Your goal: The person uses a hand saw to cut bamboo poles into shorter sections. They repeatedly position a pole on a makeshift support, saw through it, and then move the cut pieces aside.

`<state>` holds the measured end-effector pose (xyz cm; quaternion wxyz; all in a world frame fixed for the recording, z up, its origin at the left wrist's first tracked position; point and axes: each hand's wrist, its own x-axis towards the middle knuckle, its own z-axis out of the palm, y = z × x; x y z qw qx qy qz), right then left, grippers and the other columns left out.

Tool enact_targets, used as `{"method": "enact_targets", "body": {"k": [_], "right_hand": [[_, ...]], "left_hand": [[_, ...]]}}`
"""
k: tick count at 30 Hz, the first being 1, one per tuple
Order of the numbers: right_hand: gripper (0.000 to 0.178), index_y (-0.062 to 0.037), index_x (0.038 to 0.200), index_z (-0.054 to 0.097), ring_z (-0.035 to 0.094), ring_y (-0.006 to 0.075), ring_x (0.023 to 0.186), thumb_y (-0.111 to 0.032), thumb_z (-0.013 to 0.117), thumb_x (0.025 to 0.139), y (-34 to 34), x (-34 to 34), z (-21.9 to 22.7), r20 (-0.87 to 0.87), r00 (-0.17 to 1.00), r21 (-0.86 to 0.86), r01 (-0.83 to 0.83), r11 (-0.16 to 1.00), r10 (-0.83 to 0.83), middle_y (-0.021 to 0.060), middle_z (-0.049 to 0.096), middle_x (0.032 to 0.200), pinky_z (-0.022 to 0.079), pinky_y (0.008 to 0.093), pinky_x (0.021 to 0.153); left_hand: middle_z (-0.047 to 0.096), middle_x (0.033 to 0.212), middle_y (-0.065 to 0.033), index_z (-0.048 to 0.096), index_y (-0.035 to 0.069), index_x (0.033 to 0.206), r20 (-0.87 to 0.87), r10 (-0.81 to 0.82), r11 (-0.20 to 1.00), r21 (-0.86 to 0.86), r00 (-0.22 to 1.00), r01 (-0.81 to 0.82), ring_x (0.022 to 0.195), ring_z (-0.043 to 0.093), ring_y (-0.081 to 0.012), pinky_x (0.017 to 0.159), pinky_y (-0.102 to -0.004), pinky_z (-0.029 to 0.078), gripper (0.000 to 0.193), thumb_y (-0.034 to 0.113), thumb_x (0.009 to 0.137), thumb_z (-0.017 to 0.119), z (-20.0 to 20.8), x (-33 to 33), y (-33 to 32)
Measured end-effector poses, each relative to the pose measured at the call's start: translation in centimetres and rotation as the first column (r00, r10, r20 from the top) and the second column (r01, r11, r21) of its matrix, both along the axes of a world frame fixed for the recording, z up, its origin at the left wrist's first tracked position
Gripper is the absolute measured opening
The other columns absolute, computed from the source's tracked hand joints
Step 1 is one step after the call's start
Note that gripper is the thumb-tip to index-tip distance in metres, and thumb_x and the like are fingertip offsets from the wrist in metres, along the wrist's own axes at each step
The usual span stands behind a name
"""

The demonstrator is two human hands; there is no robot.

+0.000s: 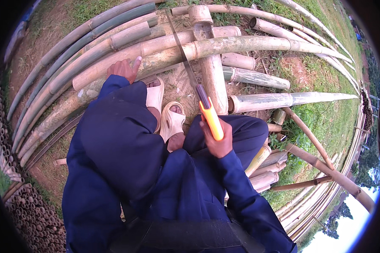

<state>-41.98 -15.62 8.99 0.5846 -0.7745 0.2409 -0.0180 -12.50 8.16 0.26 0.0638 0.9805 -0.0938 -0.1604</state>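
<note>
Here's the saw blade (pixel 188 67), thin metal with a dull face, and look at that handle (pixel 213 122), smooth plastic catching a bright sheen! Down to the long bamboo pole (pixel 245 43), woody, blotchy and scuffed along its skin. Now the sleeve (pixel 240 185) and the trousers (pixel 118 122), matt cloth, creased, and the sandals (pixel 155 96), smooth, matt, rubbery-looking.
</note>
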Motion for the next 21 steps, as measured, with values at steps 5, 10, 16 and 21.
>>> {"method": "enact_targets", "body": {"k": [5,10,16,21], "right_hand": [[0.019,0.0036,0.102,0.068,0.056,0.008,0.069,-0.012,0.076,0.095,0.6,6.5,-2.8,0.051,0.996,-0.087,-0.068,0.994,0.073,0.0023,0.065,0.077,0.048,0.028,0.065],[0.029,0.0028,0.119,0.07,0.072,0.0191,0.075,-0.004,0.074,0.091,1.0,-7.5,5.5,0.003,0.999,-0.09,-0.042,0.995,0.043,0.0139,0.074,0.088,0.055,0.0327,0.072],[0.017,0.0058,0.104,0.069,0.054,0.0075,0.066,-0.008,0.073,0.094,0.5,0.9,0.2,0.034,0.998,-0.093,-0.045,0.995,0.049,0.0031,0.064,0.074,0.047,0.0272,0.062],[0.019,0.0042,0.095,0.066,0.051,0.0089,0.066,-0.012,0.076,0.094,0.9,7.2,-2.4,0.071,0.996,-0.059,-0.055,0.997,0.059,0.0012,0.062,0.073,0.046,0.0294,0.062]], "left_hand": [[0.072,0.11,-0.03,0.072,0.002,0.123,0.031,-0.022,0.999,-0.041,0.999,0.023,0.11,0.068,-0.0441,0.101,-0.0525,0.049,0.08,0.07,0.101,0.037,-0.6,-0.3,0.3],[0.072,0.109,-0.0304,0.072,0.004,0.125,-0.001,-0.007,1.0,-0.014,1.0,0.007,0.108,0.069,-0.0442,0.099,-0.0541,0.049,0.077,0.068,0.101,0.038,0.2,-0.1,0.4],[0.073,0.107,-0.0279,0.073,0.004,0.121,0.01,-0.004,1.0,-0.013,1.0,0.004,0.108,0.069,-0.0432,0.099,-0.0534,0.05,0.08,0.071,0.101,0.035,0.1,-0.1,-0.1],[0.073,0.108,-0.0288,0.073,0.003,0.123,0.036,-0.008,0.999,-0.042,0.999,0.009,0.109,0.069,-0.0441,0.1,-0.0533,0.05,0.081,0.071,0.1,0.036,0.2,-0.6,1.0]]}}
